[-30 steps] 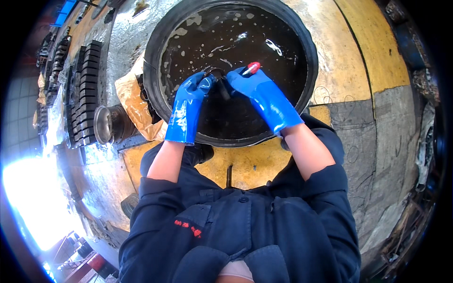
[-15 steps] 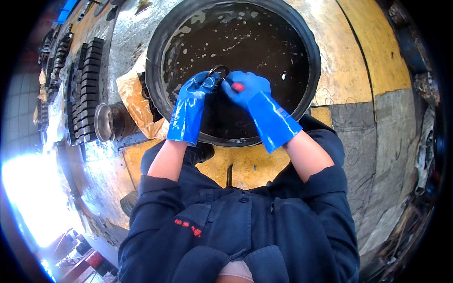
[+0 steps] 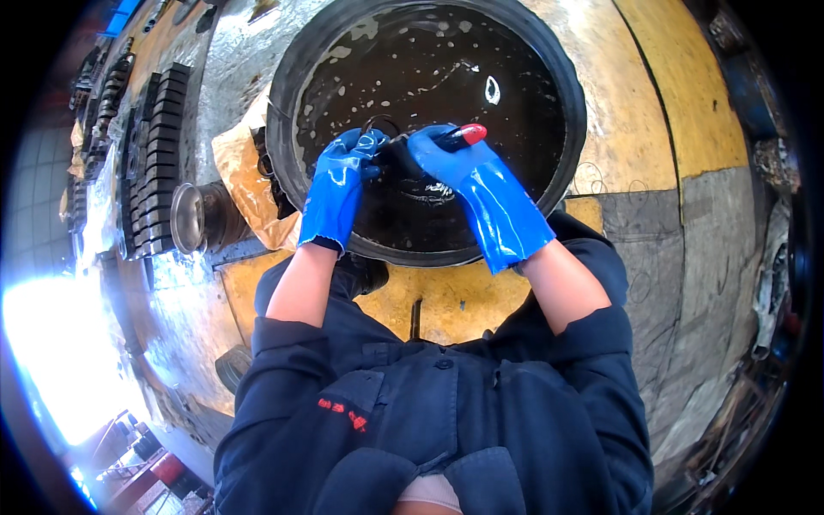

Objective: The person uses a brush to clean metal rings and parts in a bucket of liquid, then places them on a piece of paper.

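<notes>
Both my hands wear blue rubber gloves and are held over a round black tub (image 3: 573, 103) of dark liquid. My left hand (image 3: 342, 167) pinches a thin dark ring (image 3: 384, 120), whose upper arc stands out above the fingertips. In the fist of my right hand (image 3: 455, 163) is a dark-handled tool (image 3: 469, 135), its red end sticking out past the thumb side. A dark part, perhaps the tool's head, lies between the two hands close to the ring; its shape is hard to make out against the liquid.
Crumpled brown paper (image 3: 245, 172) with dark parts in it leans by the tub's left side. Near it lies a metal cylinder (image 3: 187, 219). Rows of black blocks (image 3: 163, 163) stand farther left. Worn yellow and grey boards (image 3: 639, 249) cover the floor on the right.
My right hand has turned, so the tool's red end now points up and to the right. My left hand has shifted slightly left with the ring. Bright ripples show on the liquid.
</notes>
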Action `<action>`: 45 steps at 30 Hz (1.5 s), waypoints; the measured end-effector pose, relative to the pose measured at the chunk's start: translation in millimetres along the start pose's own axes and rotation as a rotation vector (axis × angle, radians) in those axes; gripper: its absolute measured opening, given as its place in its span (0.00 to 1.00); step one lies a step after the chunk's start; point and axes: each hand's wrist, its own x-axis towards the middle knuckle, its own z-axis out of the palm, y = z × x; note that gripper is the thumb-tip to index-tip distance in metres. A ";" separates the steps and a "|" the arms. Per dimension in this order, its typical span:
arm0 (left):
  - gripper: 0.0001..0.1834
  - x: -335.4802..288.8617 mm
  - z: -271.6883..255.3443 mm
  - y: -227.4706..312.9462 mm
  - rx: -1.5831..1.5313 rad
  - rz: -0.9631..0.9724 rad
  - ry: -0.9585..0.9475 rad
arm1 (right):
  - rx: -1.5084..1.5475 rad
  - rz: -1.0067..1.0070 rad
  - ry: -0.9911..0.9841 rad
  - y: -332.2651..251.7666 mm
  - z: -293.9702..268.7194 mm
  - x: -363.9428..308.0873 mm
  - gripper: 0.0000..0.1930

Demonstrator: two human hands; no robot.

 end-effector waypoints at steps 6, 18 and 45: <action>0.22 -14.1 0.8 3.1 -0.121 0.059 -0.005 | -0.412 -0.097 0.287 11.2 2.4 -1.5 0.19; 0.24 17.4 -3.1 -27.3 0.340 0.229 -0.061 | 0.579 -0.071 0.058 4.4 -18.6 6.2 0.15; 0.18 39.5 -7.5 -37.7 -0.563 0.116 -0.182 | 0.665 0.117 0.217 -8.9 -34.9 -25.7 0.17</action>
